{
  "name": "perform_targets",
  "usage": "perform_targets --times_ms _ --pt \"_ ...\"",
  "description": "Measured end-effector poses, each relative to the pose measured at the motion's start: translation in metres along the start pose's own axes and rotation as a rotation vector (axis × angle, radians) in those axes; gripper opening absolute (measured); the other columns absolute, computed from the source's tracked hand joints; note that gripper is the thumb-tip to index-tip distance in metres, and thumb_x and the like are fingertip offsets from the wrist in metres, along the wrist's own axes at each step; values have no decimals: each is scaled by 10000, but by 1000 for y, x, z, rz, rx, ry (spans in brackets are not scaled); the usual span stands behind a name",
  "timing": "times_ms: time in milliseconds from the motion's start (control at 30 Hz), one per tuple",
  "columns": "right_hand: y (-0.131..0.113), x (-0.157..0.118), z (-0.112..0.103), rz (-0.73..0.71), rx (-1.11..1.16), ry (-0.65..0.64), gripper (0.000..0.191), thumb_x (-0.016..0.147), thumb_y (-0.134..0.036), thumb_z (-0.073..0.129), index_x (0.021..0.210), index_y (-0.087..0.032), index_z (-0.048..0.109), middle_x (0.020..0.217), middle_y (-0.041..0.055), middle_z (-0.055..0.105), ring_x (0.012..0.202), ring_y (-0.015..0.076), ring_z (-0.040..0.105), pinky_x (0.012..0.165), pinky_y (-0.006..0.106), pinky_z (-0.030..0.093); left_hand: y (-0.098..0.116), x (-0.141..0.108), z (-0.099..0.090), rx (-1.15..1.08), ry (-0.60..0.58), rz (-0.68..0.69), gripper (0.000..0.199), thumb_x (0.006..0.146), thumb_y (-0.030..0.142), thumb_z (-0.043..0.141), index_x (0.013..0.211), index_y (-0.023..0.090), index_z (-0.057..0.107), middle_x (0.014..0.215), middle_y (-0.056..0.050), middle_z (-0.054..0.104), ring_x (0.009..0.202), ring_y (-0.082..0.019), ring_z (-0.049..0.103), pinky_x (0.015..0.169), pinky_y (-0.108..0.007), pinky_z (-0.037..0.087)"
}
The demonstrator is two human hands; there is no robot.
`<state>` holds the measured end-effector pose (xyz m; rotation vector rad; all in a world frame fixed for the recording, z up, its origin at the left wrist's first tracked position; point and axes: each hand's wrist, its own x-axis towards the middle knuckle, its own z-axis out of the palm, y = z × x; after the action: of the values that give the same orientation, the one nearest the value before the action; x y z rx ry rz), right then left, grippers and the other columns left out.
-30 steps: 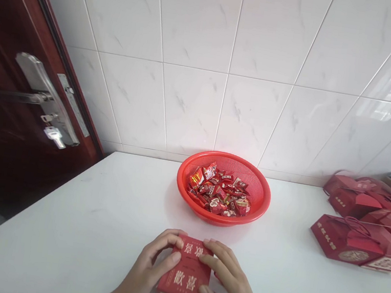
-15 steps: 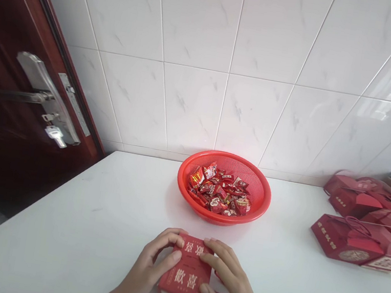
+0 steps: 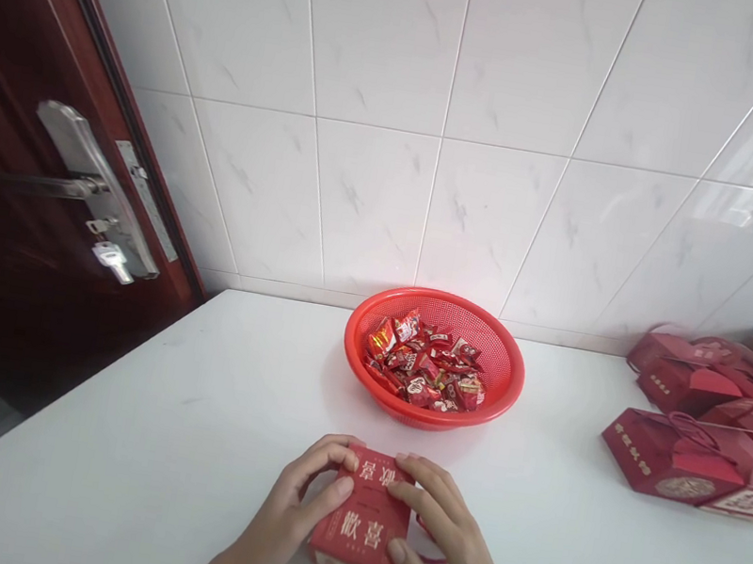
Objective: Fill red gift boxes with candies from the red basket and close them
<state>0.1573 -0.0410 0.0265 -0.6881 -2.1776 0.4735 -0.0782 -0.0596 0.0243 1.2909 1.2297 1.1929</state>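
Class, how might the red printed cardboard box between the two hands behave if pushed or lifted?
The red printed cardboard box is probably fairly stiff, since its edges look straight between the left hand and right hand. It seems unlikely to roll, having flat faces and lying low on the white tabletop. Its weight is uncertain, as any contents are hidden.

My view is shifting very slightly from a second ago, and the whole scene is sitting a touch higher and further right in it. The silvery door handle (image 3: 101, 191) and the red cartons (image 3: 669, 462) are edging rightward, and the basket (image 3: 512, 380) is rising a little. My left grip (image 3: 298, 503), my right grip (image 3: 450, 542) and the red box (image 3: 376, 508) between them are shifting the same way; whether the box is actually sliding on the counter (image 3: 174, 479), I'm not managing to tell.
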Motion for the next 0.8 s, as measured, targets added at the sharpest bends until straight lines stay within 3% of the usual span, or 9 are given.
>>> perform_targets --times_ms 367,567,800 --pt "-4 0 -2 50 -1 -19 347 1005 -275 581 1351 -245 597 1430 136 620 1355 261 579 1072 388 560 -1 0 -1 78 -4 60 323 907 535 653 949 219 702 1288 -116 656 1114 -303 649 1019 -396 516" --pt "-3 -5 0 57 -24 -16 339 1027 -286 551 1360 -237 594 1486 143 573 1391 248 549 1097 378 541 -2 -1 -5 225 0 161 288 928 511 619 975 246 723 1395 -114 601 1346 -338 523 1120 -419 439" --pt "5 -12 5 158 -1 33 450 1051 -389 518 1463 -216 467 1546 184 510 1440 267 506 1106 412 530 3 1 -5 295 55 199 274 910 470 655 1060 251 725 1367 -110 586 1329 -322 539 1092 -387 449"
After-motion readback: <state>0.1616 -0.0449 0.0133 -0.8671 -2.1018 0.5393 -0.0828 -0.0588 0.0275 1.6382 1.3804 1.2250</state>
